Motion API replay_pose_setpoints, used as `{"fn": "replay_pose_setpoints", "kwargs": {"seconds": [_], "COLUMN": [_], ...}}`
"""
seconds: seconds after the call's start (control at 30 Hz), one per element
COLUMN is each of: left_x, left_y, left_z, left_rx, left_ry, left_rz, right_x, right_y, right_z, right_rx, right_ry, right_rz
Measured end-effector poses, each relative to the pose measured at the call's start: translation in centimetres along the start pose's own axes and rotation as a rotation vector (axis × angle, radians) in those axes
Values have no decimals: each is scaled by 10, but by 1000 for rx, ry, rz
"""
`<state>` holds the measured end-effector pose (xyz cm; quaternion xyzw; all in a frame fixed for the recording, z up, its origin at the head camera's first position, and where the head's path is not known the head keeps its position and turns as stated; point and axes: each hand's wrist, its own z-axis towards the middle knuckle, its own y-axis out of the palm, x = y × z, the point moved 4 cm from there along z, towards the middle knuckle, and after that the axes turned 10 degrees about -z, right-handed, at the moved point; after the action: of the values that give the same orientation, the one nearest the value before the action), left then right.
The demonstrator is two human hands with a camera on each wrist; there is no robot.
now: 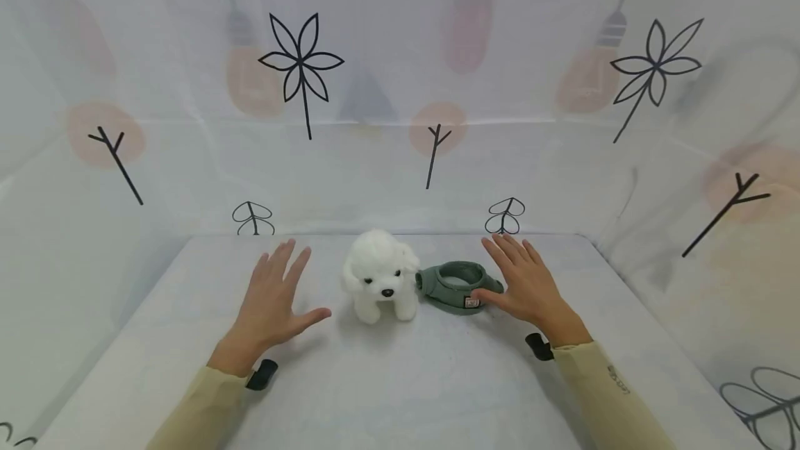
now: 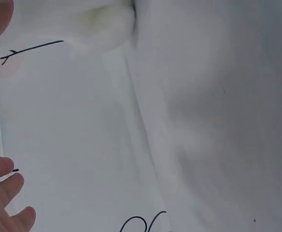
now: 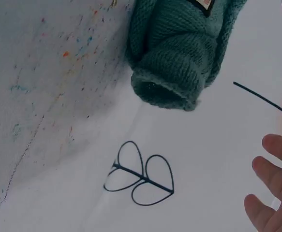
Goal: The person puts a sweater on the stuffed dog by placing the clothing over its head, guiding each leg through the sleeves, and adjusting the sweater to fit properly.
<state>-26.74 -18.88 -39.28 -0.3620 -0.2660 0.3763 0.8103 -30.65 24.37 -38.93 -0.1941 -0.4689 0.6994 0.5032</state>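
Observation:
A white plush dog (image 1: 380, 273) stands upright on the table, its face toward the head camera. Just right of it lies a green knitted garment (image 1: 446, 297) with a round neck opening and a small dark-edged label; one tube-like end (image 3: 167, 87) shows in the right wrist view. My left hand (image 1: 271, 301) is held left of the dog, fingers straight and thumb stretched toward it, holding nothing. To the right of the garment my right hand (image 1: 528, 283) is spread out; its thumb overlaps the garment in the head view, and whether they touch I cannot tell.
The table (image 1: 375, 394) has a pale cover. Behind and at both sides hangs a white cloth (image 1: 375, 179) printed with black leaf and twig outlines and faded lamp shapes. Dark wrist-camera pieces (image 1: 262, 374) sit under both wrists. Colored specks mark a grey surface in the right wrist view.

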Motion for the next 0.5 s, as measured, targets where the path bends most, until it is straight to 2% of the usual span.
{"fn": "replay_pose_setpoints", "kwargs": {"seconds": [0.3, 0.5], "left_x": [36, 68], "left_y": [-11, -20], "left_z": [9, 15], "left_rx": [110, 241], "left_ry": [125, 291], "left_rz": [-213, -305], "right_x": [-15, -24], "right_y": [-11, -19], "right_z": [3, 4], "right_rx": [46, 109], "right_ry": [-21, -61], "right_rz": [101, 130]}}
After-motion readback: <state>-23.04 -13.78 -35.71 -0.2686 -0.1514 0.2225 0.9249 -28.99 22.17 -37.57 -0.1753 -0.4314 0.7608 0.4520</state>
